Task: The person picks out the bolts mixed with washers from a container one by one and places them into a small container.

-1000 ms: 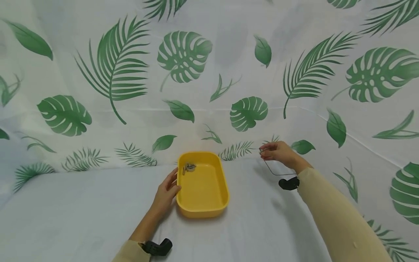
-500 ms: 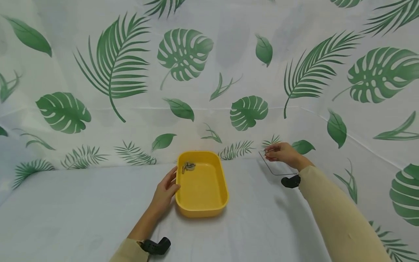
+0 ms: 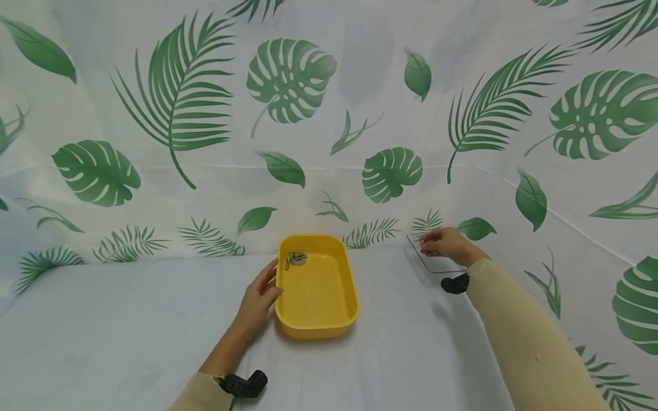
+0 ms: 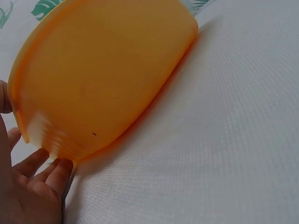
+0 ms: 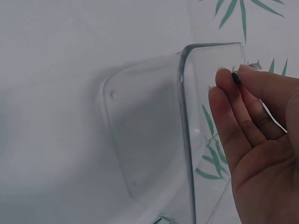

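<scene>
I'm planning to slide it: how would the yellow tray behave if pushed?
The yellow tray looks stiff, its moulded shape undistorted. Wide and low, it would probably slide rather than tip. The small metal pieces lying inside might shift.

Plain beige long sleeves are worn, kinda smooth. A chunky black wrist gadget with a rounded end is worn on the left, a lookalike black unit on the right. Fingers are just left bare.
</scene>
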### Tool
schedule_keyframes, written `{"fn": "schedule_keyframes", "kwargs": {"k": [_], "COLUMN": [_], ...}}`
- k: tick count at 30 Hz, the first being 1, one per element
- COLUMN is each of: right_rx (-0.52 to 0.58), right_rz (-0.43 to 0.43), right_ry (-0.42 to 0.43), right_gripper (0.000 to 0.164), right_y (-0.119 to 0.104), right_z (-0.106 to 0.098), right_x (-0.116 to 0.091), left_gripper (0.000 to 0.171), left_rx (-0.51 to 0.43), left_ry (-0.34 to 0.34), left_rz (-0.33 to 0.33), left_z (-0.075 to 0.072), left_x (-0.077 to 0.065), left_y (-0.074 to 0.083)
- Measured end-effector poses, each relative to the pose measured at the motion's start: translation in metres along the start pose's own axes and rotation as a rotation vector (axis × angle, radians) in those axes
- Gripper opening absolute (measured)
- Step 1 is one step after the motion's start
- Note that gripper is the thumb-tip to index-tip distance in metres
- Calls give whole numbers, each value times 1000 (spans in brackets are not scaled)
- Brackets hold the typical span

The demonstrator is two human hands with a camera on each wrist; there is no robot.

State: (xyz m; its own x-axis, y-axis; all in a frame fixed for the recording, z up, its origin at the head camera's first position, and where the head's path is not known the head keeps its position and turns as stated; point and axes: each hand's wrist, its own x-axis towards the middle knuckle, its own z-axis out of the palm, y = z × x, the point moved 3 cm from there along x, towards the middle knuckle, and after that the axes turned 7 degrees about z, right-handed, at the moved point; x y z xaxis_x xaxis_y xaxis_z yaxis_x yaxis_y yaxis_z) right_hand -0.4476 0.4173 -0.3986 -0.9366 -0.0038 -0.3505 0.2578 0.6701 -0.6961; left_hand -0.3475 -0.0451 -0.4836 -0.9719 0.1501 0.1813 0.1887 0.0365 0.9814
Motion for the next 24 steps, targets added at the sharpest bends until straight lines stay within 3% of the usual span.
{"fn": "schedule_keyframes", "kwargs": {"k": [9, 24], "right_rx": [-48, -94], "right_rz": [57, 73], "right_ry": [4, 5], "right_gripper": [43, 42], "right_y": [8, 17], "right_z": [6, 13], "right_x": [3, 13], "left_gripper": [66, 66], "left_rx": [4, 11], "left_ry": [2, 15], "left_rz": [-6, -29], "left_z": [0, -1], "left_x": [0, 2], "left_y": [-1, -4]}}
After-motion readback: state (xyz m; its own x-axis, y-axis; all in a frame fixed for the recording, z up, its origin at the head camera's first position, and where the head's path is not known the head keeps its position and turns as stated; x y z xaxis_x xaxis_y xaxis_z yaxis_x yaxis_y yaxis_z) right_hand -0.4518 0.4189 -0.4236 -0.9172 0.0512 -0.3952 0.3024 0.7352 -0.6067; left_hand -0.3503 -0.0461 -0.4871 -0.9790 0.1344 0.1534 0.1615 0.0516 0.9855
